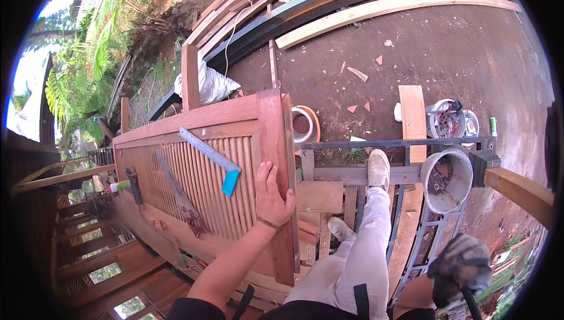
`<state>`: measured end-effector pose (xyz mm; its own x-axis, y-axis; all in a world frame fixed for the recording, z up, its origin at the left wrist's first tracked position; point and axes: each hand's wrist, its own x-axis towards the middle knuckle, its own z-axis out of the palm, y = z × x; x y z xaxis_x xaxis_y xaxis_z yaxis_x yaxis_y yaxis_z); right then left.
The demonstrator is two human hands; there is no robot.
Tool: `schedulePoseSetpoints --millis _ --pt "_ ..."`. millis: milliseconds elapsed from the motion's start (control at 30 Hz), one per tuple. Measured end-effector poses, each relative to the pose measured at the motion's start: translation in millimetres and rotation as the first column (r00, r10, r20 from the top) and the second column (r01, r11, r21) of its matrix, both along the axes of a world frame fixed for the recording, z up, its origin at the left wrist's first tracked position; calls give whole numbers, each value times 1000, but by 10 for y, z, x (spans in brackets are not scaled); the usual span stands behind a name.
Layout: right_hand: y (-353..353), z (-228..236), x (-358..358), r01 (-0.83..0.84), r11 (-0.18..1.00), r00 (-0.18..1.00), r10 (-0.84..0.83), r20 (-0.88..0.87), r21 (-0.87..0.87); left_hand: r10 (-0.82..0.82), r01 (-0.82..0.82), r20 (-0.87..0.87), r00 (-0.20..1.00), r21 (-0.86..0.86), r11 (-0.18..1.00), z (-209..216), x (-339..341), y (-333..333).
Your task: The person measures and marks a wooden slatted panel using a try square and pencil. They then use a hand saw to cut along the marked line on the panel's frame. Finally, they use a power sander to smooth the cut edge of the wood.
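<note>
My left hand (274, 198) lies flat on the red-brown edge frame of a slatted wooden panel (270, 138), fingers stretched out, gripping nothing. On the slats beside it rests a try square (208, 152) with a metal blade and a blue stock. A handsaw (176, 193) lies farther left, its handle toward me. Near the panel's left end is a hammer (134, 186). At the lower right, my right hand (461, 270) wears a dark, patterned grey glove and looks closed. A dark strip sticks out below it; what it belongs to is hidden.
A grey bucket (446, 181) stands right of my feet on a dark metal frame (364, 143). Behind are a tub of tools (447, 120), an orange-rimmed pail (306, 125) and long timber beams (382, 17). Planks (412, 123) lie around the frame; wood scraps litter the dirt.
</note>
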<state>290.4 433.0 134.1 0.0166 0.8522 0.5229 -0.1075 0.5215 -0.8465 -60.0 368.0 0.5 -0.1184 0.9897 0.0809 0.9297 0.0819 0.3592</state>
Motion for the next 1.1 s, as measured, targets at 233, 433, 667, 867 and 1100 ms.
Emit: schedulePoseSetpoints --millis 233,433,667,867,1100 --pt "743 -1252 -547 -248 722 913 396 93 -646 34 -34 3 999 -71 997 -3 -53 -101" --pt "1538 -1858 -1513 -483 625 811 584 -43 -613 55 -59 -56 997 -66 996 -30 -49 -101" --pt "1486 -2106 -1932 -513 685 707 679 198 -518 67 -72 -73 995 -74 995 -60 -41 -118" --pt "1888 -2115 -1895 -580 595 443 804 398 -557 79 -82 -58 995 -64 995 -55 -40 -107" --pt "2351 -2170 -2350 -677 614 465 784 411 -406 96 -96 -5 995 -63 993 -7 -76 -37"
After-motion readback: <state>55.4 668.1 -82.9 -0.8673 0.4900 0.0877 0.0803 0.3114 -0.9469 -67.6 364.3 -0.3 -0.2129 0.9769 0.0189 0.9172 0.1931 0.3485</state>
